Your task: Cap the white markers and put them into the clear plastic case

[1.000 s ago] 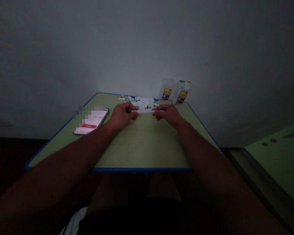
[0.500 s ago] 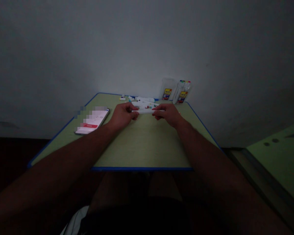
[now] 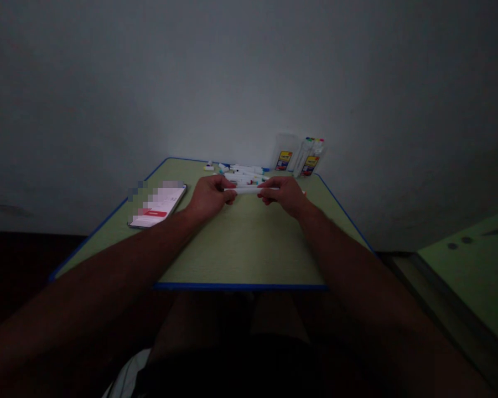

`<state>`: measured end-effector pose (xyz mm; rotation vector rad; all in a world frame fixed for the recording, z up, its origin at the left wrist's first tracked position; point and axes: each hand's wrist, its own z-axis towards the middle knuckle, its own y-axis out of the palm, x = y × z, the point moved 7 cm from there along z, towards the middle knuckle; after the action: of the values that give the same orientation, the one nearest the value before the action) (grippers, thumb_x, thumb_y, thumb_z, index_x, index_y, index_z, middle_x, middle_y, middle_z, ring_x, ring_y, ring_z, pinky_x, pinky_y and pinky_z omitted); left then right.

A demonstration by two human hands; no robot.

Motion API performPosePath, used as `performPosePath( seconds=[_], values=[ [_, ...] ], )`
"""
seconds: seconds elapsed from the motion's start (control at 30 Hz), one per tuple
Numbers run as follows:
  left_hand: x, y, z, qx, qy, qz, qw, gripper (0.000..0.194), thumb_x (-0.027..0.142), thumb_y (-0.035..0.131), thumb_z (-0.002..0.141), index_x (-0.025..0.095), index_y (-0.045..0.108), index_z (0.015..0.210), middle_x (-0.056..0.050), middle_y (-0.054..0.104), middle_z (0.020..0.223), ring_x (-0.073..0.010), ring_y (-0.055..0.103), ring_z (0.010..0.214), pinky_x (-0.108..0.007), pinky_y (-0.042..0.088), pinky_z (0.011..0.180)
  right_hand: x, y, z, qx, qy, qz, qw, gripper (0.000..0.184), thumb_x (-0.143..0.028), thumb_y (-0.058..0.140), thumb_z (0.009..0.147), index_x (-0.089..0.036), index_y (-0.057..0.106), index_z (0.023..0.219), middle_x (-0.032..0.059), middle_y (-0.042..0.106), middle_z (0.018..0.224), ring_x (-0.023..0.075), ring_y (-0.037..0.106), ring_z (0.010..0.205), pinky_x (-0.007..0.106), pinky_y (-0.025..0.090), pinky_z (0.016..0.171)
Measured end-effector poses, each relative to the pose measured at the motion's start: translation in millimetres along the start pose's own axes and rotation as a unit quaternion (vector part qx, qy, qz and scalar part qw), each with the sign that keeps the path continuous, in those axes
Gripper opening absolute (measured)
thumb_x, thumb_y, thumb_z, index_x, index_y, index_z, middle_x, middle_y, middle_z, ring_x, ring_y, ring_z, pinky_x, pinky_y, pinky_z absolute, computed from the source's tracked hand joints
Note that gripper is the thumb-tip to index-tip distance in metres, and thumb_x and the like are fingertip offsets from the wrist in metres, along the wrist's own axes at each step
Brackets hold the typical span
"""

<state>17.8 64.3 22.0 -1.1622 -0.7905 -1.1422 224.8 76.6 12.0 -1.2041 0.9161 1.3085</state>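
A white marker pen (image 3: 247, 189) lies crosswise between my two hands, over the far half of the table. My left hand (image 3: 213, 193) pinches its left end between thumb and fingers. At the other end, my right hand (image 3: 283, 193) is closed on it the same way. My fingers cover both of the marker's ends. Just beyond it, several loose white markers (image 3: 244, 171) with coloured tips lie in a pile, partly hidden by my hands. Short white caps or pieces (image 3: 208, 167) lie at the pile's left.
A lit phone (image 3: 160, 207) lies on the left of the blue-edged table (image 3: 249, 249). Against the wall at the back stand a clear plastic case (image 3: 284, 153) and, to its right, another case holding markers (image 3: 310, 157). A greenish panel (image 3: 473, 265) is at far right.
Almost nothing differs. Both hands keep the same grip on the marker, and the whole view has shifted very slightly.
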Motion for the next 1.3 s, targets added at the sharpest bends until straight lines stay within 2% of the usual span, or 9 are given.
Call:
performPosePath(
  seconds=[0.2,0.33,0.47,0.63,0.9,1.13,1.3],
  values=[
    [1,5.2,-1,-0.009,0.010,0.004,1.000,0.010,0.016,0.073,0.070,0.018,0.064,0.075,0.000,0.066,0.063,-0.0142,0.061,0.058,-0.029,0.049,0.062,-7,-7,-4,-0.013,-0.009,-0.041,0.999,0.029,-0.029,0.086,0.061,-0.013,0.075,0.082,0.0049,0.072,0.066,0.0110,0.062,0.051,0.024,0.054,0.051],
    [-5,7.5,4,-0.012,0.031,0.035,0.999,0.013,0.024,0.073,0.073,0.019,0.067,0.084,0.000,0.068,0.070,-0.0136,0.060,0.059,-0.028,0.048,0.061,-8,-13,-5,-0.001,-0.009,-0.041,0.999,0.028,-0.029,0.084,0.061,-0.013,0.075,0.083,0.0045,0.073,0.069,0.0104,0.061,0.051,0.023,0.054,0.050],
    [-13,7.7,9,-0.015,0.047,0.073,0.996,0.021,0.030,0.072,0.074,0.020,0.071,0.092,-0.003,0.070,0.080,-0.0137,0.058,0.062,-0.028,0.047,0.060,-4,-15,-2,0.014,0.006,-0.038,0.999,0.031,-0.028,0.084,0.061,-0.014,0.073,0.086,0.0020,0.069,0.063,0.0100,0.058,0.046,0.023,0.050,0.045],
    [-17,2.6,11,0.002,0.070,0.109,0.992,0.023,0.033,0.070,0.075,0.020,0.073,0.094,-0.003,0.070,0.079,-0.0163,0.058,0.068,-0.030,0.045,0.064,0,-24,2,0.038,0.006,-0.020,0.999,0.033,-0.029,0.086,0.057,-0.015,0.067,0.080,-0.0017,0.062,0.052,0.0110,0.056,0.043,0.023,0.047,0.042],
    [-9,-1.3,10,0.014,0.082,0.123,0.989,0.021,0.025,0.069,0.073,0.022,0.072,0.094,-0.002,0.072,0.085,-0.0176,0.062,0.073,-0.031,0.048,0.074,5,-32,5,0.040,0.017,0.050,0.998,0.042,-0.028,0.087,0.052,-0.016,0.065,0.086,-0.0016,0.067,0.064,0.0114,0.060,0.051,0.025,0.052,0.049],
    [-12,-1.5,11,0.012,0.113,0.139,0.984,0.024,0.023,0.067,0.074,0.024,0.072,0.098,-0.004,0.074,0.095,-0.0195,0.064,0.080,-0.034,0.049,0.080,6,-34,6,0.052,0.021,0.080,0.995,0.036,-0.034,0.085,0.062,-0.016,0.067,0.088,0.0027,0.071,0.074,0.0115,0.064,0.058,0.023,0.053,0.052],
    [-6,0.1,8,0.005,0.134,0.160,0.978,0.026,0.020,0.063,0.076,0.024,0.072,0.100,-0.004,0.071,0.091,-0.0192,0.065,0.081,-0.034,0.049,0.082,4,-38,7,0.076,0.003,0.112,0.991,0.036,-0.033,0.085,0.063,-0.018,0.066,0.089,0.0004,0.071,0.076,0.0115,0.065,0.061,0.022,0.054,0.053]
  ],
)
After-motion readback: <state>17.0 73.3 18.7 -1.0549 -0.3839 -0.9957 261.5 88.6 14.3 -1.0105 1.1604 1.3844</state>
